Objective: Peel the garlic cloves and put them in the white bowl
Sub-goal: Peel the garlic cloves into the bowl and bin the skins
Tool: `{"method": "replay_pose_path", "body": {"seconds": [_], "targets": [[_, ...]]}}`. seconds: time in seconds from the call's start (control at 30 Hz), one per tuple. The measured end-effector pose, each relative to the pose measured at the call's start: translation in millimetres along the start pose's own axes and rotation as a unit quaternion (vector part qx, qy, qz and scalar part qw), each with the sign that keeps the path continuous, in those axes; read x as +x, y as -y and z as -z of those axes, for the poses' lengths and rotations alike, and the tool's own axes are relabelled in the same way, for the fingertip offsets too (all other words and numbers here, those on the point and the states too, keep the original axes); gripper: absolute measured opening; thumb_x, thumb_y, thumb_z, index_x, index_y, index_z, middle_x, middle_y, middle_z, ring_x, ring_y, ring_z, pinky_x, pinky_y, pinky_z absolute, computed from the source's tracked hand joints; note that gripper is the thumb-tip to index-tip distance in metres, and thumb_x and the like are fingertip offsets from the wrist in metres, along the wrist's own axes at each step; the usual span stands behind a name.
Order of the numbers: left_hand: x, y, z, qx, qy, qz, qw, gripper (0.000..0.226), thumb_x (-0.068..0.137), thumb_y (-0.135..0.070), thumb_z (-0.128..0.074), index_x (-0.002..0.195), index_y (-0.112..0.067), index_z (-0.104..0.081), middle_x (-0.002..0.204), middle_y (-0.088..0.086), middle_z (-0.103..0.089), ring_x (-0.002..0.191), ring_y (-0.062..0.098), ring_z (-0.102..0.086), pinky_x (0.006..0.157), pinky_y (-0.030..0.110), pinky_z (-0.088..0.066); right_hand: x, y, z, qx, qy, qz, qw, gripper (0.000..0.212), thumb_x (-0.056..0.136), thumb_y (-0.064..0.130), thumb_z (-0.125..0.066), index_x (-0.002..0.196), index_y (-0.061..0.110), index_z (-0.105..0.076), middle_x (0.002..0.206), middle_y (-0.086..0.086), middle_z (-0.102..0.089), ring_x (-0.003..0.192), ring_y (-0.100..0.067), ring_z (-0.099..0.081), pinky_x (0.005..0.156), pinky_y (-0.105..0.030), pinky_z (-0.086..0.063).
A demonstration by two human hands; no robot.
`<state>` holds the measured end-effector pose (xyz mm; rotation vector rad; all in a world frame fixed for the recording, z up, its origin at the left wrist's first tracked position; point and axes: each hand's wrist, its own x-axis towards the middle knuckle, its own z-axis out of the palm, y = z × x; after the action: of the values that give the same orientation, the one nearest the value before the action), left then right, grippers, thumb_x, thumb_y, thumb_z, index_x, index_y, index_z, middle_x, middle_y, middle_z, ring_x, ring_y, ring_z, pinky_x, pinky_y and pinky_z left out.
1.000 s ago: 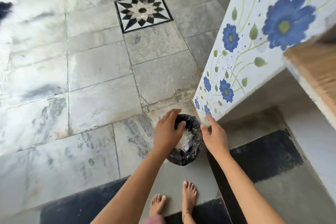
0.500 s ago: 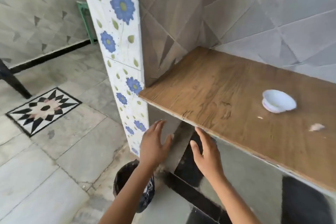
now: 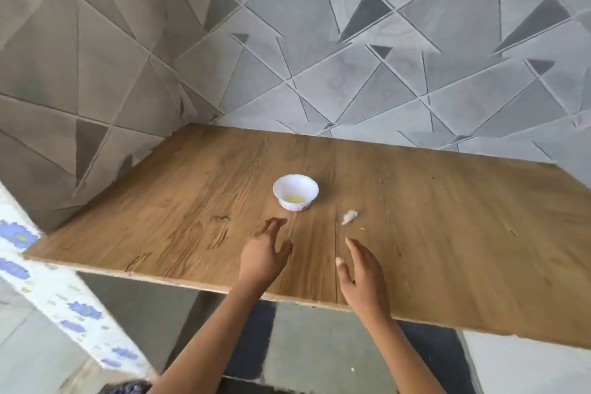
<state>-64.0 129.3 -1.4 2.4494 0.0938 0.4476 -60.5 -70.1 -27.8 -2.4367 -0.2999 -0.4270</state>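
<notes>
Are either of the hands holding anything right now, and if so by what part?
Nothing is held: the left hand and right hand are both open and empty over the brown wooden tabletop.

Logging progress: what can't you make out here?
Head view only:
Bowl contents: too small and blurred to count cloves.
White scrap beside it: too small; peel or clove unclear.
Left hand, right hand: blurred; contact with the table unclear.
Table's right end: cut by the frame edge.
</notes>
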Motion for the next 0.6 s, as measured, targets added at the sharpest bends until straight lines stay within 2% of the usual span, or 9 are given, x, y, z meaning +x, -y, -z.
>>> {"method": "replay_pose_path", "body": {"seconds": [0.13,0.23,0.37,0.47,0.53,0.6], "targets": [[25.2,-2.9,-22.0,0.012,-0.025,0.056,0.998,0.039,0.082,-0.003,-0.057,0.120,-0.006,-0.062,0.126,0.010,-0.060,0.110,0.031,-0.058,0.090,0.034,-0.045,26.7,-32.9,2.0,-0.062,0.029,-0.009,0.998,0.056,0.088,0.039,-0.036,0.119,0.000,-0.062,0.118,-0.019,-0.064,0.106,-0.035,-0.063,0.087,-0.046,-0.053],[38.4,1.2,-27.9,0.041,-0.031,0.101,0.994,0.038,0.084,0.000,-0.051,0.119,-0.007,-0.064,0.126,0.011,-0.060,0.112,0.031,-0.055,0.088,0.035,-0.045,41.4,-41.5,-8.2,-0.114,0.071,-0.018,0.991,0.063,0.088,0.043,-0.031,0.119,-0.002,-0.062,0.124,-0.022,-0.060,0.115,-0.039,-0.057,0.096,-0.051,-0.044],[50.7,10.1,-29.4,0.077,0.021,0.116,0.990,0.027,0.086,-0.003,-0.050,0.103,-0.005,-0.070,0.108,0.014,-0.065,0.094,0.031,-0.062,0.078,0.036,-0.050,42.5,-46.4,-17.7,-0.185,0.115,-0.020,0.976,0.075,0.087,0.049,-0.015,0.132,0.002,-0.052,0.141,-0.019,-0.045,0.133,-0.036,-0.040,0.110,-0.048,-0.025],[57.5,18.5,-25.4,0.121,0.067,0.099,0.985,0.025,0.085,-0.001,-0.051,0.096,-0.010,-0.071,0.099,0.009,-0.066,0.087,0.026,-0.062,0.069,0.030,-0.046,44.6,-43.4,-12.9,-0.204,0.121,-0.023,0.971,0.075,0.086,0.050,-0.016,0.132,0.003,-0.054,0.141,-0.017,-0.046,0.132,-0.035,-0.042,0.109,-0.049,-0.029],[63.8,18.5,-20.9,0.134,0.068,0.106,0.983,0.024,0.084,-0.001,-0.052,0.092,-0.014,-0.071,0.094,0.004,-0.068,0.084,0.024,-0.062,0.064,0.028,-0.044,45.5,-41.7,-10.0,-0.210,0.141,-0.013,0.967,0.086,0.082,0.053,-0.001,0.144,0.006,-0.037,0.152,-0.014,-0.030,0.142,-0.031,-0.026,0.115,-0.043,-0.012],[76.4,8.6,-14.4,0.071,0.012,0.113,0.991,0.020,0.083,-0.002,-0.056,0.090,-0.012,-0.072,0.087,0.004,-0.071,0.078,0.024,-0.063,0.062,0.027,-0.044,45.4,-41.5,-9.2,-0.208,0.162,-0.015,0.965,0.092,0.077,0.055,0.012,0.150,0.010,-0.021,0.157,-0.011,-0.014,0.146,-0.027,-0.010,0.115,-0.038,0.002]]}}
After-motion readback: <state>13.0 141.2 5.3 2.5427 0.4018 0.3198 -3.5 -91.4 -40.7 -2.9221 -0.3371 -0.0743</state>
